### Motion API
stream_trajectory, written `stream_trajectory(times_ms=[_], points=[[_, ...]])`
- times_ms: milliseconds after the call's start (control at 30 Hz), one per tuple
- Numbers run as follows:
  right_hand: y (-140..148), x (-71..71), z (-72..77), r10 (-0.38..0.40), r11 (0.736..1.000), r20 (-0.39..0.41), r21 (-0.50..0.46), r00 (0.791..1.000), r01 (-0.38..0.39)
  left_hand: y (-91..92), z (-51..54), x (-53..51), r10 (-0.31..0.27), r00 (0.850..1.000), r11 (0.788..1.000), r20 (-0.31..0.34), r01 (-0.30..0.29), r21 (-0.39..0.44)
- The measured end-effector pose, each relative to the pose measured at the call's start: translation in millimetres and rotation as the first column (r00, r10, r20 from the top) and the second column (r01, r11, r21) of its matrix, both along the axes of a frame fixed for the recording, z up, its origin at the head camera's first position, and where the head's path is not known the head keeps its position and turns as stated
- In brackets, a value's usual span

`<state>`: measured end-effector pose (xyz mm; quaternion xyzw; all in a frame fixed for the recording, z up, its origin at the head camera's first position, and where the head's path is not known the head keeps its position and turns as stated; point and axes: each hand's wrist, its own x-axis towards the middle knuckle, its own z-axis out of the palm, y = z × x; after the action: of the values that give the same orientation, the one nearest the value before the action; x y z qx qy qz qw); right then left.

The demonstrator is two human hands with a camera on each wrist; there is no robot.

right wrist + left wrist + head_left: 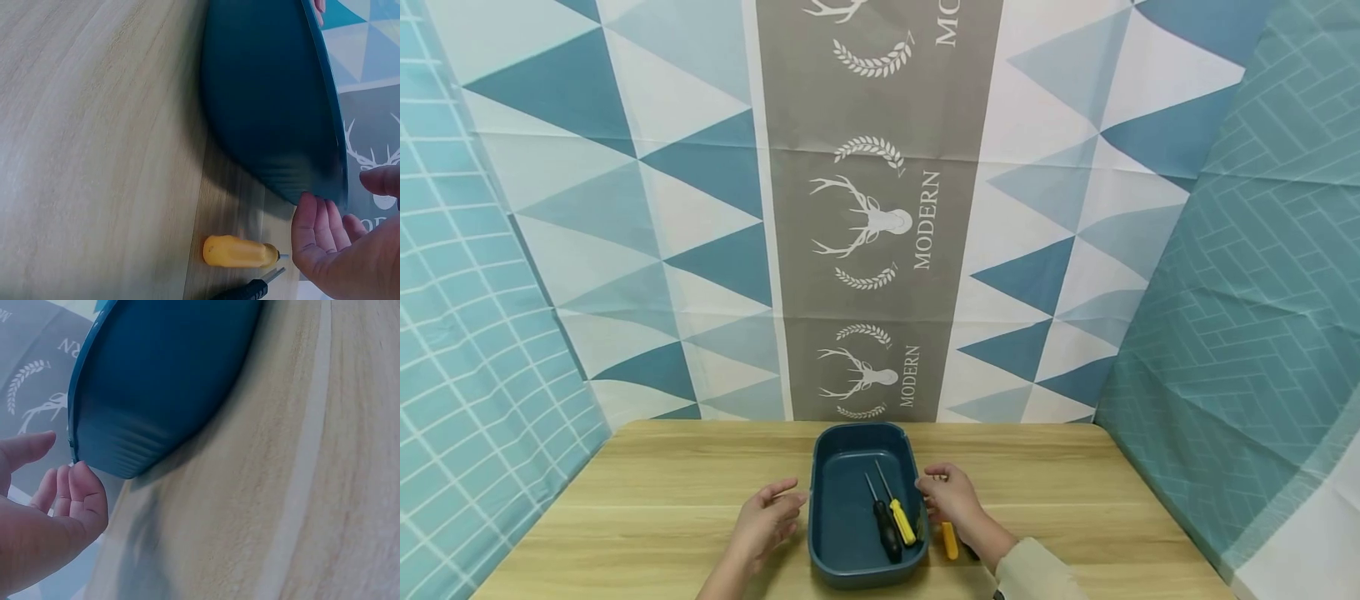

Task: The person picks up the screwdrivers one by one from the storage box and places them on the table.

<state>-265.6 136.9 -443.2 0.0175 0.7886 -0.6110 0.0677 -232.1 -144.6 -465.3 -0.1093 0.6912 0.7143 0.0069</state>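
Observation:
A dark blue plastic bin [827, 546] stands on the table. Inside it lie a black-handled screwdriver [887, 533] and a yellow-handled screwdriver [902, 523], side by side towards the right wall. My left hand [765, 521] is at the bin's left side, thumb and fingers loosely bent, holding nothing. At the right side, my right hand [953, 496] has its fingertips against or very near the outer wall; contact is unclear. In the right wrist view, an orange-handled screwdriver [237, 252] and another black-handled screwdriver [247, 290] lie on the table below that hand.
The wood-grain table [685, 475] extends to both sides of the bin. Behind it hangs a patterned cloth [872, 250] with deer heads and triangles. Blue tiled-print sheets hang along the left and right.

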Motion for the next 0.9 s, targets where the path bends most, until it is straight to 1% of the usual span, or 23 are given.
stream_trajectory(times_ms=[167,300,433,600,767,900], points=[[-3.6,0.2,-0.7,-0.003,0.999,-0.008,0.041,1.000,0.003,1.0,1.7,0.5,0.006,1.000,1.000,-0.005,-0.006,0.013],[-4.5,0.2,-1.5,0.004,0.998,-0.018,0.070,1.000,-0.003,1.5,4.1,0.0,0.004,1.000,1.000,-0.029,-0.004,-0.016],[-4.8,0.1,-0.8,0.010,0.996,-0.025,0.094,1.000,-0.008,2.0,7.5,-1.0,0.004,0.997,0.996,-0.071,-0.010,-0.084],[-5.3,-0.3,-0.5,0.017,0.994,-0.030,0.109,0.999,-0.014,6.1,12.1,-1.6,-0.006,0.991,0.982,-0.137,-0.021,-0.190],[-7.0,-1.0,-1.5,0.015,0.994,-0.029,0.109,0.999,-0.012,13.7,17.6,-2.6,0.003,0.982,0.971,-0.191,-0.048,-0.234],[-8.1,-0.7,-2.2,0.019,0.994,-0.032,0.105,0.999,-0.016,21.2,24.0,-3.3,-0.003,0.971,0.959,-0.238,-0.064,-0.275]])
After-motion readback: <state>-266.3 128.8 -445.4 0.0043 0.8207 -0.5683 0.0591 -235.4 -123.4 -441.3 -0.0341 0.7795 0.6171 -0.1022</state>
